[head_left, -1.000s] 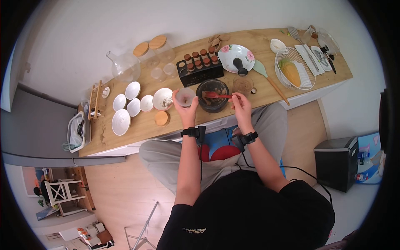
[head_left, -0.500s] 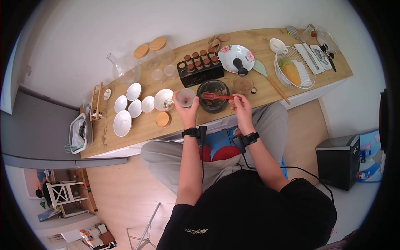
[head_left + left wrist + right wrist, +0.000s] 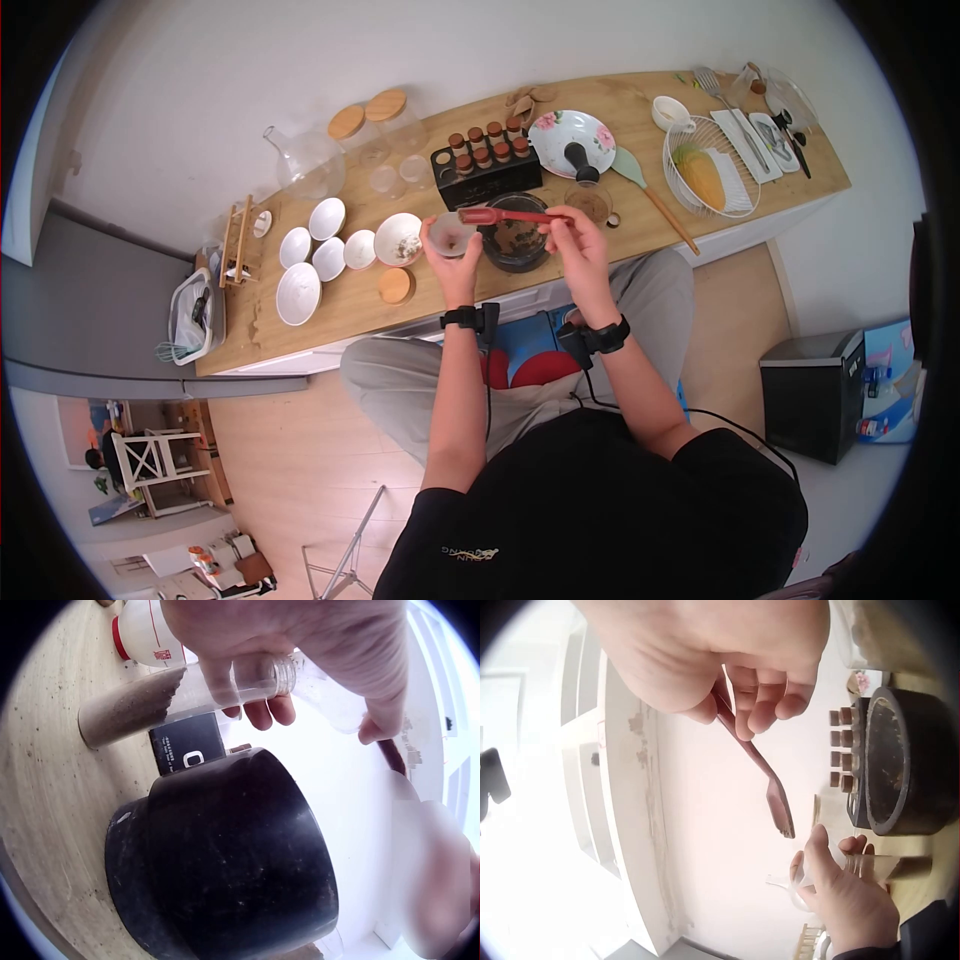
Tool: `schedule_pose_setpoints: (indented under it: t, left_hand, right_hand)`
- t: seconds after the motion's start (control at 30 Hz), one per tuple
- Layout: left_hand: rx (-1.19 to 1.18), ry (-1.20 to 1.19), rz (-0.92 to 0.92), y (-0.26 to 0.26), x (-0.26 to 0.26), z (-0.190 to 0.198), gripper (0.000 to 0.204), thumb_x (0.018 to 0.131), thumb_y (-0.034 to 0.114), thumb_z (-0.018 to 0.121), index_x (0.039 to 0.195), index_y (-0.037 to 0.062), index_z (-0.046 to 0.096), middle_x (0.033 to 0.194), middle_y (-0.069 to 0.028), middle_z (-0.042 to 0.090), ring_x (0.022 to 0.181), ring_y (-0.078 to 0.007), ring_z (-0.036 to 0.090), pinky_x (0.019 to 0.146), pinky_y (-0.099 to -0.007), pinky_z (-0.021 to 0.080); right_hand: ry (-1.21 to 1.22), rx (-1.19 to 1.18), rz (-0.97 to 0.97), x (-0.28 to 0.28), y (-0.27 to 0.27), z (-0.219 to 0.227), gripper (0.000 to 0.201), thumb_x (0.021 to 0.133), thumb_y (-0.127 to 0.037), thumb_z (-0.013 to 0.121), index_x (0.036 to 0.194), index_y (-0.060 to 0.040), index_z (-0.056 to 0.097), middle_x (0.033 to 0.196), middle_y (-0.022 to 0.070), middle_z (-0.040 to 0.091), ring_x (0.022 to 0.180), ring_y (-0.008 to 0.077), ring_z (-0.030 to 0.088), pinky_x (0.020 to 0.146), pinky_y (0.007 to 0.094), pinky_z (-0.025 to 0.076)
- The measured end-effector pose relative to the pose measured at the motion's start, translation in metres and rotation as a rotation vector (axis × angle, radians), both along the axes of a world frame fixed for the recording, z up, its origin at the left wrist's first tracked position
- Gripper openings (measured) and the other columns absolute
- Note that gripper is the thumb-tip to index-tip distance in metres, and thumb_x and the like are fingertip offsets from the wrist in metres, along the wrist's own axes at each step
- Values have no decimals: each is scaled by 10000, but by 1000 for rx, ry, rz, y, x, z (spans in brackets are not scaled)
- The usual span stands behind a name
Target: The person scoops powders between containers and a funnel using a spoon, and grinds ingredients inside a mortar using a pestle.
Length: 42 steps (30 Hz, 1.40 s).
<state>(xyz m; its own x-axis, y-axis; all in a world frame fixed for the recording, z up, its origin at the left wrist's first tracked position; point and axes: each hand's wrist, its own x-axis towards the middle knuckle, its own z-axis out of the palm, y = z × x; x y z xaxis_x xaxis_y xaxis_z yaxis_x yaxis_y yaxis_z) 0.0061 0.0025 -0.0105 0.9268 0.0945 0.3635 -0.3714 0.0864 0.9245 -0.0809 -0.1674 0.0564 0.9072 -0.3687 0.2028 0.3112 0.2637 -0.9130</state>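
My left hand grips an upright glass tube jar with brown powder in its lower part, and its thumb and fingers also steady a translucent funnel at the jar's threaded neck. Between thumb and fingertips, my right hand pinches the handle of a red scoop. The scoop's bowl is over the funnel's rim in the head view, with dark crumbs near its tip. Beside the left hand stands a black mortar, brown ground stuff inside; the scoop's handle crosses above it.
Behind the mortar is a black rack of cork-topped tubes. White bowls and a wooden lid lie to the left. A glass of brown powder, a floral plate, a spatula and a wire basket stand right.
My right hand has lifted the red scoop out of the mortar and carried it left to the funnel. The left hand has stayed nearly still with the jar and funnel.
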Motion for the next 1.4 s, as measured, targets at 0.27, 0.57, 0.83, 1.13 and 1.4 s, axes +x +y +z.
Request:
schedule_pose_setpoints:
  t: [0.27, 0.57, 0.83, 1.13, 1.4]
  left_hand:
    - [28, -25, 66, -2, -1, 5, 731, 711, 103, 812, 1310, 56, 397, 1124, -90, 493, 974, -186, 529, 868, -329, 452]
    - [8, -13, 26, -2, -1, 3, 710, 731, 40, 762, 1332, 65, 384, 1208, -70, 434, 999, -199, 531, 875, -336, 452]
    - [27, 7, 24, -1, -2, 3, 708, 736, 43, 765, 1333, 66, 384, 1198, -74, 439, 993, -198, 531, 865, -332, 452]
    - [37, -10, 40, -2, -3, 7, 711, 734, 42, 764, 1334, 71, 383, 1194, -81, 446, 1001, -204, 530, 879, -341, 446]
    - [11, 7, 15, 0, 0, 0, 718, 734, 37, 759, 1341, 72, 378, 1212, -84, 436, 996, -209, 535, 864, -342, 457]
  right_hand:
    - [-94, -163, 153, 1, 11, 9, 188, 974, -38, 546, 1153, 10, 585, 1024, 31, 598, 903, 53, 545, 801, 196, 447]
    - [82, 96, -194, 2, -11, -20, 173, 975, -157, 591, 1074, -20, 624, 825, 3, 613, 687, 53, 510, 614, 192, 417]
    - [196, 51, -165, 13, -9, -65, 183, 976, -186, 598, 1055, -24, 634, 812, -12, 601, 678, 45, 507, 600, 190, 412]
    - [178, -1, -181, 13, -8, -59, 199, 971, -196, 607, 1045, -15, 639, 831, -22, 606, 712, 35, 529, 604, 189, 420]
    - [171, -49, -259, 14, -10, -59, 200, 970, -195, 608, 1046, -13, 640, 834, -26, 608, 710, 32, 525, 604, 187, 417]
